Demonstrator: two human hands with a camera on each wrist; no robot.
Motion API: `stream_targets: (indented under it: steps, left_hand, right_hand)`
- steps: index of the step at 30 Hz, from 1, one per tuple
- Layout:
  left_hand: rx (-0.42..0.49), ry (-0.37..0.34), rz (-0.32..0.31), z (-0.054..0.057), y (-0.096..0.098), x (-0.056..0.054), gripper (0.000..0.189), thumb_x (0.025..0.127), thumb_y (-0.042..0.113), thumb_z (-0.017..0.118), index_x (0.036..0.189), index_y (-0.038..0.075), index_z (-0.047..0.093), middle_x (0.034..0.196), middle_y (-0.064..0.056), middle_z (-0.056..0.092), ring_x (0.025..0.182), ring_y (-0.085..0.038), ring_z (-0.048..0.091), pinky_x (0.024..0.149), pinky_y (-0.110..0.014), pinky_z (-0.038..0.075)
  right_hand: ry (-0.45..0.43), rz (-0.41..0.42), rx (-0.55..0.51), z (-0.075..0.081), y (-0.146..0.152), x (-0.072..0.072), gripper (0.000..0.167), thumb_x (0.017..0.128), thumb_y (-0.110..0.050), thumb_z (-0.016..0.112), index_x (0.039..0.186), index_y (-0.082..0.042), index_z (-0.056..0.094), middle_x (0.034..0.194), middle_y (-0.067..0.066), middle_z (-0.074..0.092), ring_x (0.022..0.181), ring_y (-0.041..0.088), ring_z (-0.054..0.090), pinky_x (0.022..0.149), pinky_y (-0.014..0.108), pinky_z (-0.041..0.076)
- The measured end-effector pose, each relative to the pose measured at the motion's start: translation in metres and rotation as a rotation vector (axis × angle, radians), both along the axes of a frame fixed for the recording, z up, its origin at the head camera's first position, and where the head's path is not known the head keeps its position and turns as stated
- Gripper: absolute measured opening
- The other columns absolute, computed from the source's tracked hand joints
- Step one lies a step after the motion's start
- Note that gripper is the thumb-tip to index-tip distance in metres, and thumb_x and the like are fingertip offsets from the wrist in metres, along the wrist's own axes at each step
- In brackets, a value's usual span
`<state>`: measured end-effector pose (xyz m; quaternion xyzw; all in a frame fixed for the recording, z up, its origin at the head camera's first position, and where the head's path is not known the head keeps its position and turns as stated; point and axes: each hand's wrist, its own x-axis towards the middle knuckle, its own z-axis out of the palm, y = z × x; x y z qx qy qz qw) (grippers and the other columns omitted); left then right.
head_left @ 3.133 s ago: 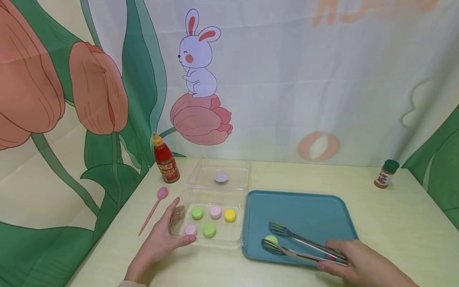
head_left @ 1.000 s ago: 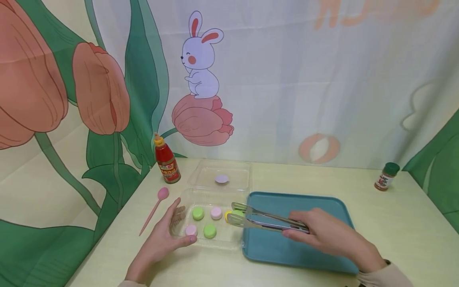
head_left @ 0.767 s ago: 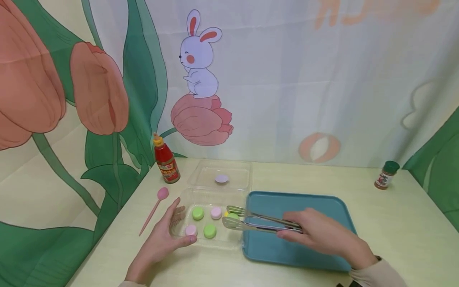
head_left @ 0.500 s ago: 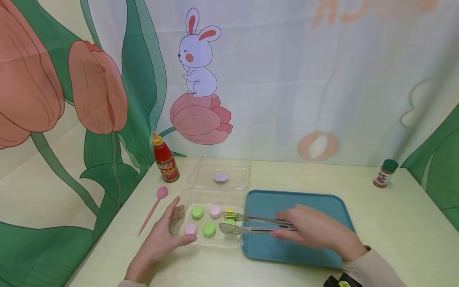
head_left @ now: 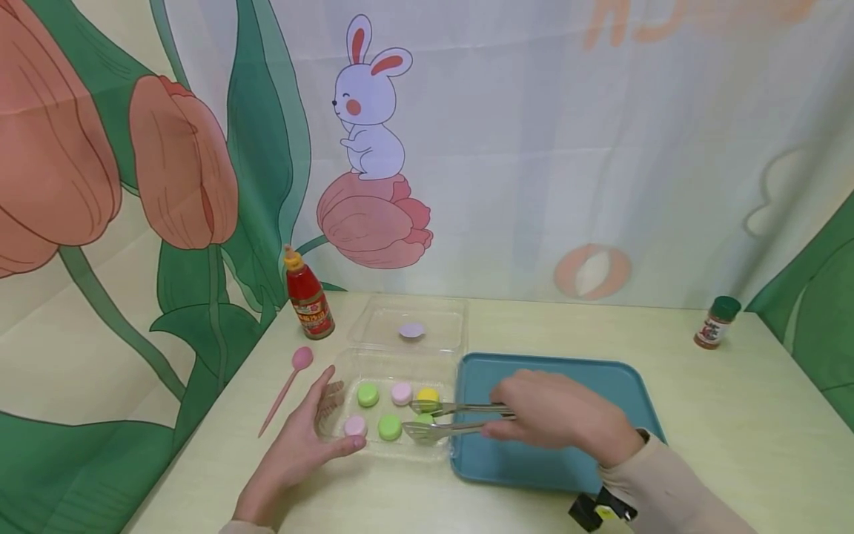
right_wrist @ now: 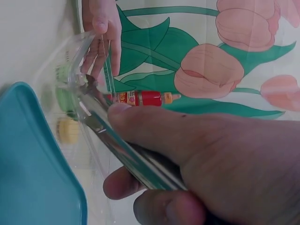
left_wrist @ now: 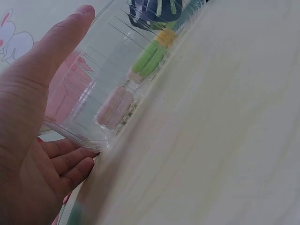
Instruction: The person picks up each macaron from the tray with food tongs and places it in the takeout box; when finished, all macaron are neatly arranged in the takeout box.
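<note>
My left hand [head_left: 310,445] holds the near left corner of a clear plastic container [head_left: 394,363], thumb at the front rim and fingers along the left side. Inside sit macarons in two rows: green [head_left: 368,394], pink [head_left: 402,393] and yellow [head_left: 428,396] behind, pink [head_left: 355,426] and green [head_left: 390,426] in front. My right hand [head_left: 554,408] grips metal tongs [head_left: 470,408], reaching over the blue tray [head_left: 480,378]. The tong tips stand apart at the container's front right, with another green macaron [head_left: 425,420] between them, partly hidden.
The container's lid [head_left: 380,322], with a lilac sticker [head_left: 411,331], lies folded back. A pink spoon [head_left: 302,359] and a red sauce bottle [head_left: 308,304] are at left. A green-capped spice jar [head_left: 717,323] stands far right. A printed curtain [head_left: 494,148] hangs behind.
My right hand has brought the tongs left from the tray with the green macaron and lowered it into the container's front right; the tong arms have since spread. The left hand stays in place.
</note>
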<state>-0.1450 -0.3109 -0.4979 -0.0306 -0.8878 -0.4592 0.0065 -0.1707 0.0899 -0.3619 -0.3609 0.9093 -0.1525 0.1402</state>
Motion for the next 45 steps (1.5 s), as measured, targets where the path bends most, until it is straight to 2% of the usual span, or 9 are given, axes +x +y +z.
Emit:
stream_targets:
  steps: [3, 11, 20, 27, 33, 37, 40, 45]
  left_hand:
    - [0.001, -0.002, -0.001, 0.0, 0.0, 0.0, 0.129, 0.083, 0.047, 0.099, 0.179, 0.025, 0.016, 0.177, -0.015, 0.042, 0.163, -0.039, 0.041, 0.134, -0.066, 0.027]
    - [0.014, 0.001, -0.009, -0.002, 0.002, 0.0, 0.128, 0.083, 0.045, 0.099, 0.179, 0.025, 0.016, 0.176, -0.015, 0.043, 0.161, -0.04, 0.044, 0.133, -0.067, 0.027]
    - [0.019, 0.007, -0.016, -0.002, 0.002, 0.0, 0.128, 0.084, 0.044, 0.099, 0.179, 0.025, 0.016, 0.175, -0.015, 0.044, 0.16, -0.041, 0.045, 0.132, -0.067, 0.03]
    - [0.01, 0.014, -0.022, -0.001, 0.001, 0.0, 0.128, 0.084, 0.043, 0.099, 0.179, 0.024, 0.016, 0.175, -0.017, 0.043, 0.16, -0.041, 0.046, 0.132, -0.066, 0.032]
    - [0.003, 0.018, -0.02, -0.002, 0.001, -0.001, 0.129, 0.084, 0.043, 0.1, 0.179, 0.021, 0.016, 0.175, -0.017, 0.043, 0.161, -0.04, 0.044, 0.133, -0.066, 0.029]
    - [-0.004, 0.017, -0.014, -0.002, 0.001, -0.001, 0.129, 0.083, 0.044, 0.1, 0.179, 0.022, 0.016, 0.176, -0.016, 0.043, 0.163, -0.039, 0.041, 0.134, -0.066, 0.027]
    - [-0.003, 0.018, -0.011, -0.002, 0.001, -0.001, 0.13, 0.083, 0.044, 0.1, 0.179, 0.023, 0.016, 0.176, -0.016, 0.043, 0.163, -0.039, 0.041, 0.134, -0.066, 0.027]
    - [0.008, 0.02, -0.012, -0.001, 0.001, -0.001, 0.129, 0.083, 0.042, 0.1, 0.179, 0.023, 0.016, 0.175, -0.017, 0.043, 0.161, -0.04, 0.043, 0.133, -0.065, 0.028]
  right_hand:
    - [0.015, -0.023, 0.025, 0.001, -0.005, 0.001, 0.033, 0.104, -0.041, 0.08, 0.079, -0.025, 0.066, 0.064, -0.009, 0.05, 0.057, 0.006, 0.043, 0.055, 0.027, 0.035]
    - [-0.015, -0.102, 0.082, 0.003, -0.014, 0.004, 0.031, 0.102, -0.044, 0.082, 0.081, -0.025, 0.07, 0.066, -0.005, 0.058, 0.057, 0.009, 0.046, 0.055, 0.031, 0.035]
    - [-0.032, -0.128, 0.088, 0.004, -0.016, 0.006, 0.03, 0.101, -0.044, 0.083, 0.084, -0.022, 0.073, 0.068, -0.005, 0.062, 0.058, 0.01, 0.05, 0.055, 0.032, 0.038]
    - [-0.064, -0.12, 0.07, 0.003, -0.012, 0.009, 0.034, 0.101, -0.046, 0.082, 0.083, -0.022, 0.068, 0.063, -0.003, 0.054, 0.055, 0.009, 0.04, 0.053, 0.031, 0.029]
    - [-0.013, -0.096, 0.024, 0.004, 0.0, 0.014, 0.037, 0.1, -0.052, 0.082, 0.085, -0.023, 0.065, 0.064, -0.006, 0.055, 0.055, 0.008, 0.043, 0.052, 0.029, 0.032]
    - [0.033, -0.101, -0.036, 0.004, 0.013, 0.014, 0.041, 0.098, -0.058, 0.082, 0.09, -0.022, 0.065, 0.073, -0.01, 0.059, 0.059, 0.007, 0.049, 0.053, 0.028, 0.041]
    - [0.061, -0.122, -0.089, 0.003, 0.024, 0.013, 0.042, 0.099, -0.061, 0.08, 0.095, -0.022, 0.065, 0.074, -0.011, 0.06, 0.059, 0.006, 0.051, 0.055, 0.028, 0.044]
    - [0.101, -0.207, -0.174, 0.0, 0.042, 0.013, 0.048, 0.1, -0.067, 0.074, 0.101, -0.02, 0.063, 0.064, -0.01, 0.052, 0.052, 0.005, 0.045, 0.051, 0.025, 0.039]
